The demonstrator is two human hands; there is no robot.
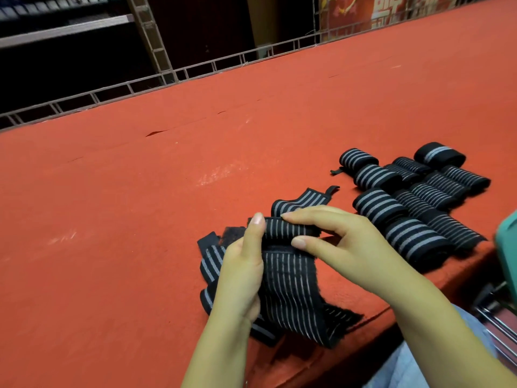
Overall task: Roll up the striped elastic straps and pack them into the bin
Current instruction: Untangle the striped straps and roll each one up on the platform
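Rolling is under way at the near edge of the red desk (140, 191), where both hands work one striped strap (291, 287). The strap's rolled end (288, 231) lies crosswise between the hands, its axis running left to right, while the flat unrolled length trails from it toward the person, ending in a frayed edge at the desk's lip.

The left hand (243, 270) grips the left end of the roll, thumb raised along its side and fingers curled under the fabric. The right hand (335, 242) pinches the roll from the other side, forefinger over the top and thumb pressed against the near face. So each grip is clamped on the same strap, one at either end of the roll; neither is nearer than the other.

Judging from this, the coming move turns on the loose length lying on the person's side of the roll: the roll has to turn toward the body to take it up.

More unrolled straps (209, 264) lie beneath and left of the held strap, and another (299, 204) just beyond it. Right of the held strap, a cluster of finished rolls (414, 200) sits on the desk. A green object (507, 242) shows farther right, at the frame's edge; whether it is the bin I cannot tell.
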